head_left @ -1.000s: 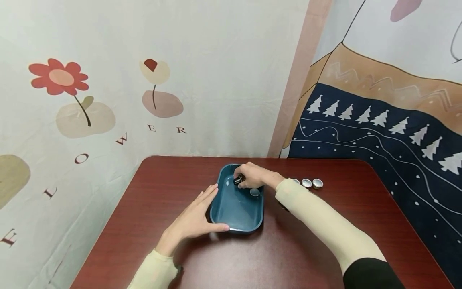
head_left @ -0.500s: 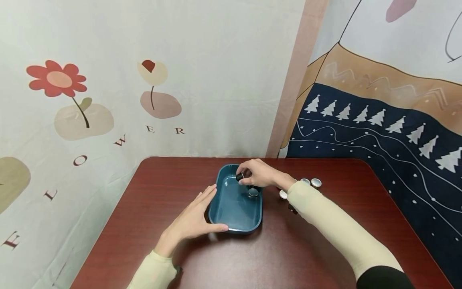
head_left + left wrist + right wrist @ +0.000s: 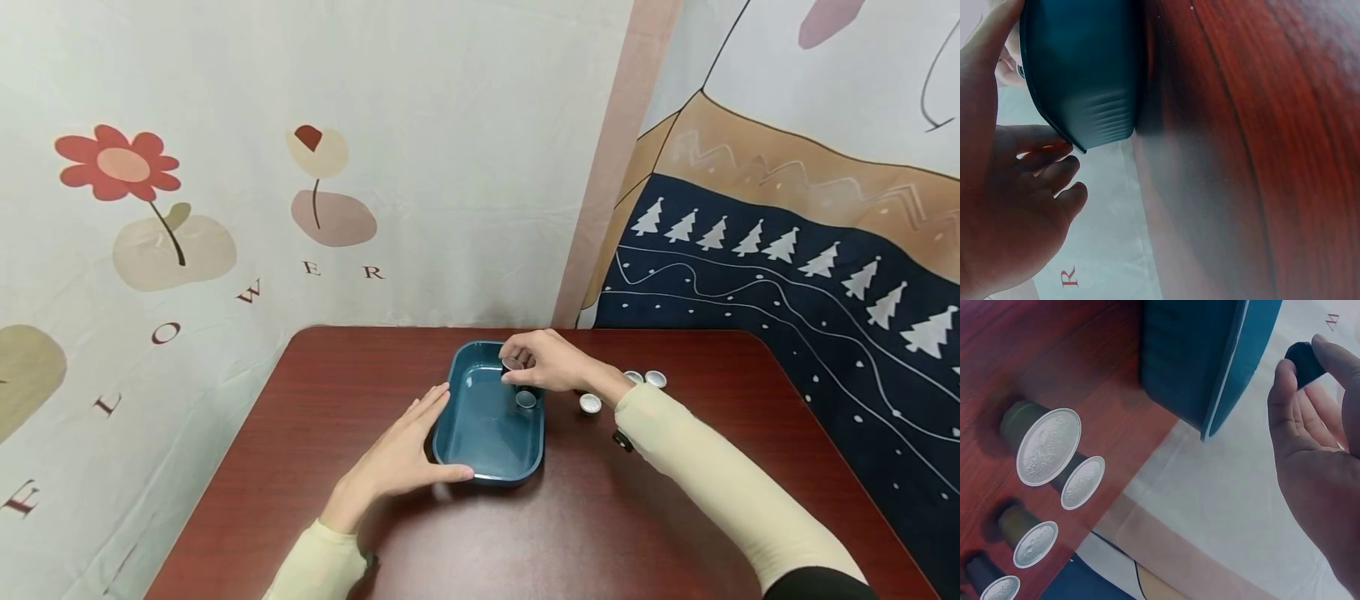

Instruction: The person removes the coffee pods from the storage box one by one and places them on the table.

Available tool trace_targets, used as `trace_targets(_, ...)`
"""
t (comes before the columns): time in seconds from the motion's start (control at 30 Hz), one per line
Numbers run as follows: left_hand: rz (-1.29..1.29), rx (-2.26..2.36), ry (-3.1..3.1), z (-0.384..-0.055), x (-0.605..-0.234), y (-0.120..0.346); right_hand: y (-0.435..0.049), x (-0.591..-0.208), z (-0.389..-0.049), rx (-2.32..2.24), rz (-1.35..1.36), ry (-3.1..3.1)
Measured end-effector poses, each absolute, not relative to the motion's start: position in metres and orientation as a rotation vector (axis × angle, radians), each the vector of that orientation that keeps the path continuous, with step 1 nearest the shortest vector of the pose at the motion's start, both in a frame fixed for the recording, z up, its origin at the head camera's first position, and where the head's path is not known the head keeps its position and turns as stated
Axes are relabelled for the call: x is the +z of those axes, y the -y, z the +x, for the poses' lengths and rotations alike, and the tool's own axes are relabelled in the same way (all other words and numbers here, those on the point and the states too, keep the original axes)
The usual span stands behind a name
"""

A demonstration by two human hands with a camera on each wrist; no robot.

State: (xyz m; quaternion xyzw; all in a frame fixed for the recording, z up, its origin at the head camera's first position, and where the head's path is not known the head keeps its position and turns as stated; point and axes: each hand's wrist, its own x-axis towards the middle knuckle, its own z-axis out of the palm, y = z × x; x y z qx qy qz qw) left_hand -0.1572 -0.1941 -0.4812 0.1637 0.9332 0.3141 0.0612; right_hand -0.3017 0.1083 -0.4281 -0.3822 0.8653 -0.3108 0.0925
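My right hand (image 3: pixel 551 360) pinches a dark coffee capsule (image 3: pixel 512 364) over the far right part of a blue tray (image 3: pixel 487 454). In the right wrist view, thumb and fingertips grip that capsule (image 3: pixel 1304 364) above the level of the tray rim (image 3: pixel 1210 419). Inside the tray, near its right wall, is another coffee capsule (image 3: pixel 526 400) with a round lid. My left hand (image 3: pixel 405 450) touches the tray's left side, its fingers extended along the rim and its thumb at the near left corner. From the left wrist, the fingertips (image 3: pixel 1063 149) appear against the tray's edge.
Right of the tray, several foil-lidded coffee capsules stand on the red-brown table (image 3: pixel 360 367), one (image 3: pixel 590 404) nearer than the others (image 3: pixel 656 379). The right wrist view shows a large-looking capsule (image 3: pixel 1047 447) close to the camera. A printed cloth (image 3: pixel 465 167) hangs behind the table.
My right hand has shifted slightly right within the tray area, turning the held capsule so its lid shows. More capsules on the table have come into sight. The left hand stays on the tray.
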Motion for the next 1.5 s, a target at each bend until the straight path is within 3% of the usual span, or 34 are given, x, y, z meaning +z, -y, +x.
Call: trace_targets(1.5, 0.502, 0.956, -2.832, -0.158, -0.482, 0.195, -0.215, -0.426, -0.269, -1.279, -0.891, -2.616)
